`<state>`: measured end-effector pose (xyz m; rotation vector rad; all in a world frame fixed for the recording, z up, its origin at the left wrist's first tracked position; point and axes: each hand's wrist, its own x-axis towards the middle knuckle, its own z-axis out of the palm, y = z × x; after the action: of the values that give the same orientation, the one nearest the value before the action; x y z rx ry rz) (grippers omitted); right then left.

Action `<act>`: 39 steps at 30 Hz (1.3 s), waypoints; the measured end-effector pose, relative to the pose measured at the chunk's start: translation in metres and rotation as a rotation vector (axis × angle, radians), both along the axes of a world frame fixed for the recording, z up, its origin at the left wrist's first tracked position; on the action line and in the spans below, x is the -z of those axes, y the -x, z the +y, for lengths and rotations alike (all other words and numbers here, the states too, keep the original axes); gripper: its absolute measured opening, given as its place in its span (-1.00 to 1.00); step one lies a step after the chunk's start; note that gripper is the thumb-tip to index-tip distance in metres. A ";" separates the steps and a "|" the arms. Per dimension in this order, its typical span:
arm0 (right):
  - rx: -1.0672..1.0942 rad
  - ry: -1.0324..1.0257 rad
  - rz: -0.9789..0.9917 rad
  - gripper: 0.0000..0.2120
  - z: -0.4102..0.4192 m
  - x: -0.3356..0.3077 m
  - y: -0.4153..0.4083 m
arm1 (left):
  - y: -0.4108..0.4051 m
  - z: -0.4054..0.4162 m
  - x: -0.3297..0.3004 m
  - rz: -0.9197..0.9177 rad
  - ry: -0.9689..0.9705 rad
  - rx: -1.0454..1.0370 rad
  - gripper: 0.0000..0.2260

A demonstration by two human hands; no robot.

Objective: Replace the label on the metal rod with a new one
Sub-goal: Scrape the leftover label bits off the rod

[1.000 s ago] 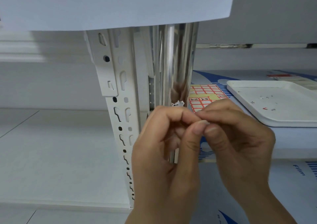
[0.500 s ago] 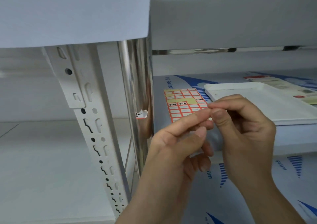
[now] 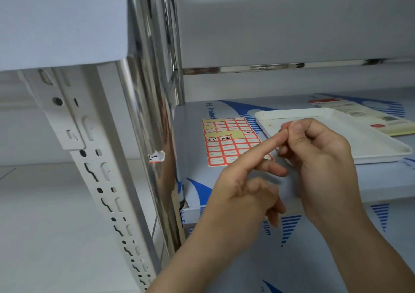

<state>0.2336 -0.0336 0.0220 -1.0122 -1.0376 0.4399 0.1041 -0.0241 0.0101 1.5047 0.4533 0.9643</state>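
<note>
A shiny upright metal rod [image 3: 155, 104] stands at the shelf's corner. A torn remnant of the old label [image 3: 157, 157], white with a red edge, still sticks to it. On the shelf to the right lies a sheet of red-bordered labels [image 3: 224, 149], some with writing on them. In front of the sheet, my left hand [image 3: 244, 189] stretches its index finger out straight until the tip meets my right hand [image 3: 321, 158]. My right thumb and forefinger pinch a tiny label scrap at that fingertip. The scrap is mostly hidden.
A white tray [image 3: 363, 142] sits on the shelf behind my right hand, with a printed card [image 3: 368, 117] beyond it. A white perforated upright [image 3: 98, 162] stands left of the rod. Another shelf board hangs overhead.
Both hands have come away from the rod and moved right, over the label sheet. The view turned right too. The torn remnant on the rod is now uncovered.
</note>
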 end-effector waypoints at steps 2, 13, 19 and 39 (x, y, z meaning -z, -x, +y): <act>0.040 0.009 -0.066 -0.72 0.002 -0.004 -0.005 | -0.003 0.001 -0.001 0.017 -0.083 -0.050 -0.35; 0.341 0.146 -0.458 -0.78 0.018 -0.025 -0.061 | -0.024 0.031 -0.015 0.025 -0.056 -0.317 -0.81; 0.388 0.265 -0.599 -0.86 0.024 -0.026 -0.070 | -0.025 0.035 -0.014 0.041 0.014 -0.313 -0.84; 0.462 0.407 -0.698 -0.81 0.023 -0.019 -0.071 | -0.018 0.039 -0.011 -0.003 0.060 -0.254 -0.82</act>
<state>0.3049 -0.0106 0.0413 -1.7961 -1.2969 -0.1132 0.1219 0.0151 0.0213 1.4130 0.6776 1.1399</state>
